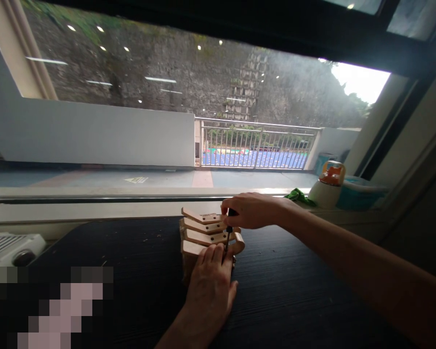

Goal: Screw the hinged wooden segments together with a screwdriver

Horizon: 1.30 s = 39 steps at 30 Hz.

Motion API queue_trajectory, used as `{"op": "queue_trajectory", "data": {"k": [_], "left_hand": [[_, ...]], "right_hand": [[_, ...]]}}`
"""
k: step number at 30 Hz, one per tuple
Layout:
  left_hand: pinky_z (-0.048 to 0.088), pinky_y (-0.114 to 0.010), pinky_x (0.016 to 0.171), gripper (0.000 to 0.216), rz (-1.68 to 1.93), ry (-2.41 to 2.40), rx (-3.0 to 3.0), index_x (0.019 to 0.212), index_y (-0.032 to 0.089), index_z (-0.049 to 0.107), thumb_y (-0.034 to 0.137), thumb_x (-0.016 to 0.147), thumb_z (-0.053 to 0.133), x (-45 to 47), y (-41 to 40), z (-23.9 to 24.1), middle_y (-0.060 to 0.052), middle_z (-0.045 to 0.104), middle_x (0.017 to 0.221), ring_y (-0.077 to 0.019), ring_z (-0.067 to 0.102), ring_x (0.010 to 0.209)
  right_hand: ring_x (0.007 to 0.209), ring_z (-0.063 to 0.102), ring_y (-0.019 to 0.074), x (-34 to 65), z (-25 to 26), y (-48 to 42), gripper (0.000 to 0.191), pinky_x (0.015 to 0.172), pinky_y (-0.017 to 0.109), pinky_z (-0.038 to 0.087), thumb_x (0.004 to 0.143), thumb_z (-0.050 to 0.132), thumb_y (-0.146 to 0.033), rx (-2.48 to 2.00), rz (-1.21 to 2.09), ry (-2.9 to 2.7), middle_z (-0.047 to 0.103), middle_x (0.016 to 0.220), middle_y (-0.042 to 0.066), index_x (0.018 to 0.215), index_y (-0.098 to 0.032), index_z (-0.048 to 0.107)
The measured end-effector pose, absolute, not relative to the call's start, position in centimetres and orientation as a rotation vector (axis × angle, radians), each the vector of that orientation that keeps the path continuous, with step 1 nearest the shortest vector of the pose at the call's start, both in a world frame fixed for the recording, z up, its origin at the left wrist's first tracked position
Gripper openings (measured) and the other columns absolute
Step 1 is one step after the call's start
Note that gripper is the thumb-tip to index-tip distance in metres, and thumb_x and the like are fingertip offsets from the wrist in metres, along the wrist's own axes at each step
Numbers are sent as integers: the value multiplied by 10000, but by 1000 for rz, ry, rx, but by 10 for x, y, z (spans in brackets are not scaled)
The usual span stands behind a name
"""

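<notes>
A light wooden assembly [203, 231] of several stacked, fanned slats stands on the dark table [131, 271]. My left hand [209, 283] lies on its near side, fingers together and pressed flat against the wood. My right hand [250, 210] is closed around the handle of a screwdriver [227, 233], whose thin dark shaft points straight down into the assembly's right end, just above my left fingertips.
A white device [10, 247] sits at the table's left edge. On the window sill to the right stand a white and orange container [329, 186], a green cloth [300, 196] and a teal tub [359, 191]. A blurred patch covers the lower left.
</notes>
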<state>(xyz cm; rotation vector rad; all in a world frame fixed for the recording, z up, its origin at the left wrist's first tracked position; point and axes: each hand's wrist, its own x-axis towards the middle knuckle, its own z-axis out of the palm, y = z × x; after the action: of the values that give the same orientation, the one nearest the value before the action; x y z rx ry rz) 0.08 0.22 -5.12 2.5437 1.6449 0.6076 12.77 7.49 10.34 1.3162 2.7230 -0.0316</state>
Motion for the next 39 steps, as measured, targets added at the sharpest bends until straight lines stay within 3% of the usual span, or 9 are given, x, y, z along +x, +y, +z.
{"op": "queue_trajectory", "data": {"k": [7,19,24,29,39], "left_hand": [[278,-468,1095,568,592,1624,2609,1342,196,448,322,800,561,1,3,-55,-117,470,1310,-296,391,1231],[303,-464,1073,581,574,1645,2639,1326,219,468,343,772,587,2,6,-55,-102,501,1273,-295,422,1190],[289,-467,1074,557,592,1630,2642,1311,210,482,338,778,577,-1,5,-55,-109,488,1283,-297,407,1200],[348,-450,1013,474,707,1603,2664,1250,235,526,290,781,563,-2,8,-55,-85,518,1197,-278,447,1124],[355,-420,973,411,847,1565,2684,1166,241,568,238,755,561,-2,9,-62,-62,519,1116,-261,452,1055]], "right_hand": [[622,511,116,131,108,69,229,541,226,309,804,479,-226,1243,-102,2745,673,809,32,942,-194,659],[672,564,144,129,90,76,275,556,232,333,857,420,-285,1336,-5,2806,680,824,75,933,-147,646],[680,573,161,129,100,75,326,529,237,322,811,491,-332,1369,21,2715,691,866,65,1069,-197,636],[716,583,142,126,96,74,232,586,222,354,787,488,-220,1320,-59,2763,696,849,38,929,-200,670],[822,632,198,113,78,59,257,611,252,370,791,474,-241,1634,117,2722,705,929,73,969,-213,656]]}}
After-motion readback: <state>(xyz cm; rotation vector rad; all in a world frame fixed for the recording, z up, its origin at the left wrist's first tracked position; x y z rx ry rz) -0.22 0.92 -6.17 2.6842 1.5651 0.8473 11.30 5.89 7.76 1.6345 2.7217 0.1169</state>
